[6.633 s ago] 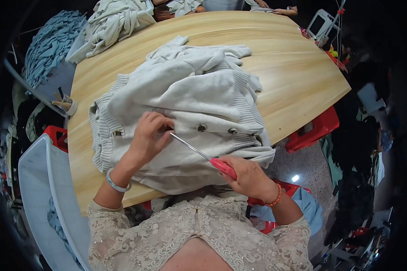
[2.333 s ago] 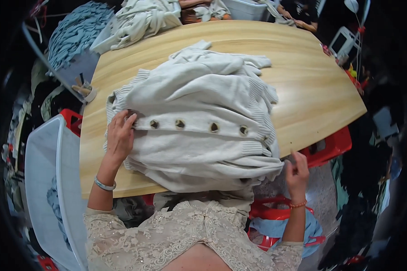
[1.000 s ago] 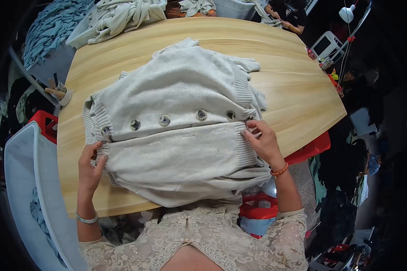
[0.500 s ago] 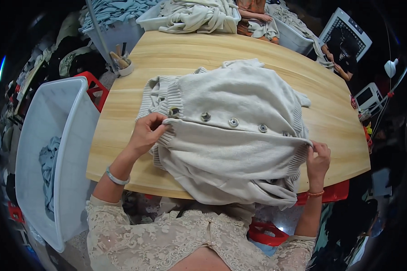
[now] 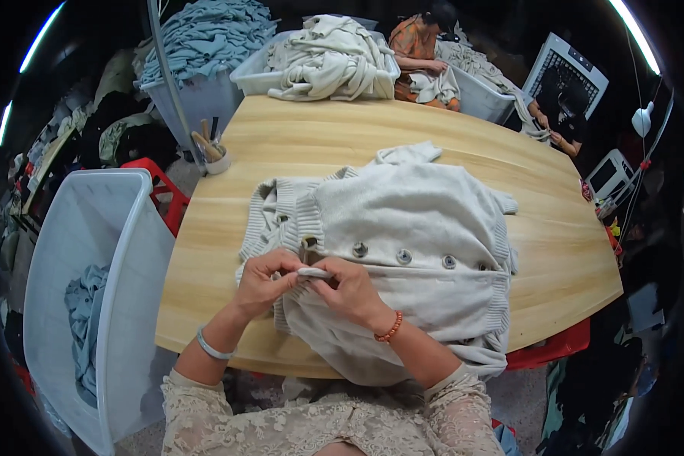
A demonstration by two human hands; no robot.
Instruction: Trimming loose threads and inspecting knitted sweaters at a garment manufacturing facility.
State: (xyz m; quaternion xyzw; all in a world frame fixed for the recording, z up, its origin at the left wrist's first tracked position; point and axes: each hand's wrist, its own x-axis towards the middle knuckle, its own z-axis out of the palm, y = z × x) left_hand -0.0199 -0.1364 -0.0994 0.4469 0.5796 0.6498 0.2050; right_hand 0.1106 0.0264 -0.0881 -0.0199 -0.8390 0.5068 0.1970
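A pale beige knitted cardigan [image 5: 425, 205] lies spread on the wooden table [image 5: 562, 251], its row of dark buttons [image 5: 404, 256] running across the middle. At the ribbed end on the left, my left hand [image 5: 264, 283] pinches the edge of the front band. Right beside it, my right hand [image 5: 353, 290] grips the same band, and the two hands nearly touch. A short stretch of the folded edge shows between my fingers. The button closest to my hands sits just above them. My right forearm hides part of the lower cardigan.
To the left stands a white plastic bin [image 5: 125, 304] holding a blue-grey garment [image 5: 87, 319]. A cup of tools [image 5: 216, 161] sits at the table's far left corner, by a metal pole [image 5: 171, 83]. Tubs of knitwear [image 5: 327, 61] line the back, where two people handle garments.
My right hand has left the cardigan's right end and come across to the left, beside my left hand. Both now hold the band there. The view has tilted up a little.
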